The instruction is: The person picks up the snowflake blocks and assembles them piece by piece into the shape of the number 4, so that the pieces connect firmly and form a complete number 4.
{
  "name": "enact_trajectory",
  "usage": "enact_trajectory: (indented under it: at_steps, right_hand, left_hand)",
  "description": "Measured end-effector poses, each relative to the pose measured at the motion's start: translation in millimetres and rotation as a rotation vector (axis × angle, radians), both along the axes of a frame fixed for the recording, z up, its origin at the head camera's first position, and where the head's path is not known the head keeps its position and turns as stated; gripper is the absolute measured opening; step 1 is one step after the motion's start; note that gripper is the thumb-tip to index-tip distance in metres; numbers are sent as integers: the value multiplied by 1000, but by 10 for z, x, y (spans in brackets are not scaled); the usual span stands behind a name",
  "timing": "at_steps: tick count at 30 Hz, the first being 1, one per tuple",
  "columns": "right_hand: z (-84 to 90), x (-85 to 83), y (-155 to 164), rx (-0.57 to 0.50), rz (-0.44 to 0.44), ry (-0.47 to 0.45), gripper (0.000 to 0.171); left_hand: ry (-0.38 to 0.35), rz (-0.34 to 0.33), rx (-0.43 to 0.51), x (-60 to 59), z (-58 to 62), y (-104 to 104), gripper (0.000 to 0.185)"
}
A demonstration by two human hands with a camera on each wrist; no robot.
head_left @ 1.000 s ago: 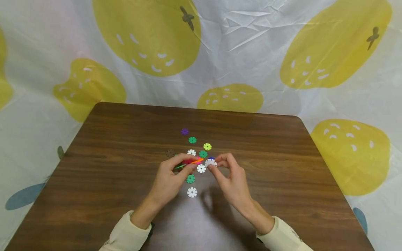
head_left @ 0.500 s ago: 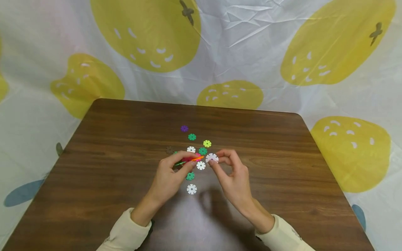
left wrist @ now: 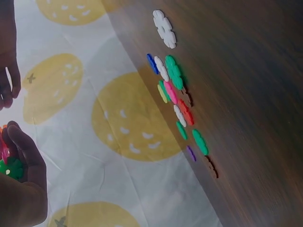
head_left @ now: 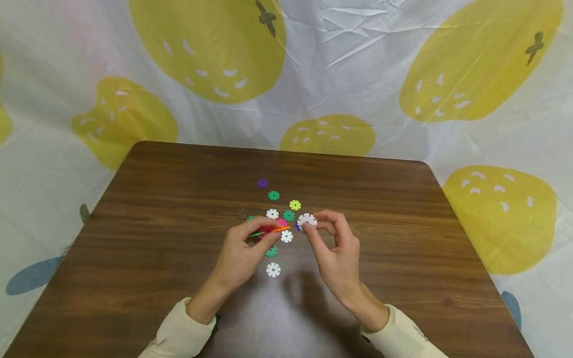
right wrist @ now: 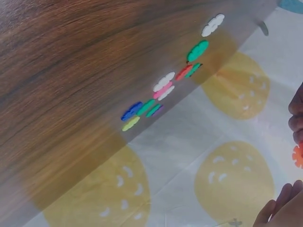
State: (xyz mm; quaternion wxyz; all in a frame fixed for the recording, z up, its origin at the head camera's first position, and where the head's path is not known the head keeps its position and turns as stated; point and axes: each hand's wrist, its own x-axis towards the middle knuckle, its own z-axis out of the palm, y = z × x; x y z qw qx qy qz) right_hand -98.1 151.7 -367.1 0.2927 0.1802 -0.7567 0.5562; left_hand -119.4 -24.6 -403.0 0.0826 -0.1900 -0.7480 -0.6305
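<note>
My left hand [head_left: 243, 251] pinches a small joined group of notched plastic building discs between thumb and fingers. An orange disc [head_left: 283, 228] shows edge-on at the fingertips, with a green disc [left wrist: 13, 168] and a pink disc [left wrist: 4, 151] by the palm in the left wrist view. Opposite it, my right hand [head_left: 337, 251] holds a white notched disc [head_left: 308, 218] by its edge, thumb on the near face, facing the head camera. A small gap separates the white disc from the orange one. Both hands hover over the table.
Loose discs lie flat on the brown wooden table [head_left: 179, 199]: a purple disc [head_left: 262, 183], a yellow disc [head_left: 295, 205], a brown disc [head_left: 241, 214], a front white disc [head_left: 273, 270], several green ones and others. A blue disc [right wrist: 131, 111] is partly covered in the head view. Behind hangs a patterned cloth [head_left: 215, 127].
My right hand has drawn a little to the right and up with the white disc, which now faces the camera more fully. The left hand stays nearly still; the head view has tilted slightly.
</note>
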Motion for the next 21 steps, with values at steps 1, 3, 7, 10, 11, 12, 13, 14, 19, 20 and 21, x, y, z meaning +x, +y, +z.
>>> enact_trajectory:
  at_steps: [1,3,7,10,11,12,13,14,19,20,21]
  right_hand:
    - [-3,-1,0,-10,-2,4,23]
    - [-4,-1,-1,-26,-3,6,21]
    - [-4,2,-1,-30,4,-1,20]
    - [-22,-3,-1,-28,14,-8,21]
    - [-33,-6,-1,-26,16,-7,22]
    - [-47,-11,-1,-23,17,-8,22]
    - [-65,-17,0,-19,18,-9,24]
    - [-87,-26,3,-13,18,-10,25]
    - [-192,-70,17,13,8,-13,28]
    - [-196,-72,14,18,6,-15,29]
    - [-188,-67,8,26,1,-13,28]
  left_hand:
    - [3,0,0,1,2,4,16]
    - [10,3,-2,4,5,11,16]
    - [19,9,-5,8,4,24,16]
    - [19,12,-1,12,6,33,15]
    - [17,14,0,14,10,38,15]
    - [13,15,2,17,17,43,14]
    - [10,17,4,23,29,48,14]
    - [7,19,8,30,46,54,14]
    - [1,26,25,113,205,73,15]
    - [5,25,31,125,226,75,15]
    - [6,23,34,133,240,77,15]
